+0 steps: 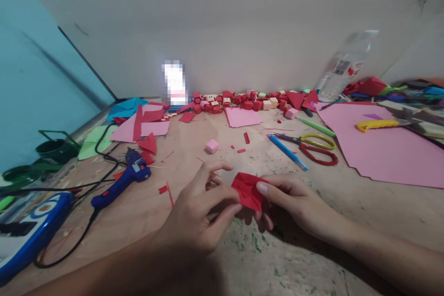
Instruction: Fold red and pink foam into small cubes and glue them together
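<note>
A small piece of red paper (248,189) with fold creases is held up just above the table, between my two hands. My right hand (289,194) grips its right side, thumb on top and fingers beneath. At the left edge, the thumb and a finger of my left hand (204,201) pinch the paper, while the index finger is bent and raised. A pink paper cube (212,146) sits on the table beyond my left hand. Small red paper scraps (241,151) lie near it.
To the right are scissors (317,147), a blue pen (287,151), a green pen (315,126), pink sheets (378,148) and a yellow-handled cutter (378,125). Leftward lies a blue glue gun (121,178) with its cord. Paper cubes (239,100), a lit phone (175,83) and a bottle (347,67) line the wall.
</note>
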The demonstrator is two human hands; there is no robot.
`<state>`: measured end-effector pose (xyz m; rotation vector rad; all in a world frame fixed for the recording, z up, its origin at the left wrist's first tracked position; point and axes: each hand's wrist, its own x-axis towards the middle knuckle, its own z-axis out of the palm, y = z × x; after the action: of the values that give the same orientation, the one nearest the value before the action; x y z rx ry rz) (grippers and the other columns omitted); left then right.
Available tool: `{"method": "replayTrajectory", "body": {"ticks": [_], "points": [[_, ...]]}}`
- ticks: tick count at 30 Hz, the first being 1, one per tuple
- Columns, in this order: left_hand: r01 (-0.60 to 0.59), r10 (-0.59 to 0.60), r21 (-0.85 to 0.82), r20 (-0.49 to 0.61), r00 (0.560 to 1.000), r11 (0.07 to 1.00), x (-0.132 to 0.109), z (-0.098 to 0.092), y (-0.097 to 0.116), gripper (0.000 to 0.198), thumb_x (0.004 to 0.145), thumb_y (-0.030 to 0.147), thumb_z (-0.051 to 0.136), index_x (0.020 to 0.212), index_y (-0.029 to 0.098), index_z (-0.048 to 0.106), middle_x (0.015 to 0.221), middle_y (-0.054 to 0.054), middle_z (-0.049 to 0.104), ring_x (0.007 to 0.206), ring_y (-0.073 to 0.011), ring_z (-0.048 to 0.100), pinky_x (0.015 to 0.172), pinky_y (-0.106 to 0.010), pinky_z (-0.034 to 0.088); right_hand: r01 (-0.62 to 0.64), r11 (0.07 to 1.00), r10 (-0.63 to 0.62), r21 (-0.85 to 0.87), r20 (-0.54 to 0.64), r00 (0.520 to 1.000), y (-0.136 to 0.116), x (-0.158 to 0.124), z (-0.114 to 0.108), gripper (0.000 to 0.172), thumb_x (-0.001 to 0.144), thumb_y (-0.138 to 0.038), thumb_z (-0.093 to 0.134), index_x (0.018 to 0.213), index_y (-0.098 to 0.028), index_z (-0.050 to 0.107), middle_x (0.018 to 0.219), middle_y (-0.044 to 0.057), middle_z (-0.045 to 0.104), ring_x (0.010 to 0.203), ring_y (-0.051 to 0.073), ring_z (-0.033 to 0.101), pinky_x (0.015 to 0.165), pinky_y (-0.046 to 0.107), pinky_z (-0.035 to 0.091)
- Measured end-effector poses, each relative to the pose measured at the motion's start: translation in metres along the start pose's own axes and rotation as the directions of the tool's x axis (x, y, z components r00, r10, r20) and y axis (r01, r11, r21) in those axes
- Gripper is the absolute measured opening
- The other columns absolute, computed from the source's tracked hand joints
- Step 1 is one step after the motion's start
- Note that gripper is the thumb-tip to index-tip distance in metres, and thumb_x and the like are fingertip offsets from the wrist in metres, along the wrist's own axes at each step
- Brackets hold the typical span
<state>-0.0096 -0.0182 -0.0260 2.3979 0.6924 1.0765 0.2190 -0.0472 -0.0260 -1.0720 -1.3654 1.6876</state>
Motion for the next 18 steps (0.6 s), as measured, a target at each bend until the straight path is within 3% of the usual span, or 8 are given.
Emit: {"method": "replayTrajectory", "body": {"ticks": [5, 18], "points": [[0.011, -0.011, -0.018, 0.003, 1.000, 1.000, 0.0001, -0.0010, 0.0007, 0.014, 0.094, 0.010, 0.065, 0.096, 0.021, 0.072, 0.123, -0.007, 0.058, 0.085, -0.0139, 0.064, 0.085, -0.030, 0.054, 0.003, 0.999, -0.003, 0.041, 0.000, 1.000, -0.0002, 0.0011, -0.0004, 0.050, 0.099, -0.058, 0.060, 0.080, -0.013, 0.070, 0.061, 0.004, 0.067, 0.053, 0.011, 0.056, 0.055, 0.023, 0.042], [0.038, -0.035, -0.081, 0.036, 0.999, 0.996, 0.0060, -0.0024, 0.0033, 0.014, 0.093, 0.007, 0.064, 0.092, 0.018, 0.073, 0.096, -0.004, 0.068, 0.087, -0.0142, 0.067, 0.080, -0.024, 0.050, 0.009, 0.996, -0.008, 0.092, -0.007, 1.000, -0.0013, 0.0009, -0.0012, 0.051, 0.097, -0.057, 0.064, 0.078, -0.011, 0.074, 0.060, 0.004, 0.068, 0.052, 0.010, 0.059, 0.056, 0.022, 0.046]]}}
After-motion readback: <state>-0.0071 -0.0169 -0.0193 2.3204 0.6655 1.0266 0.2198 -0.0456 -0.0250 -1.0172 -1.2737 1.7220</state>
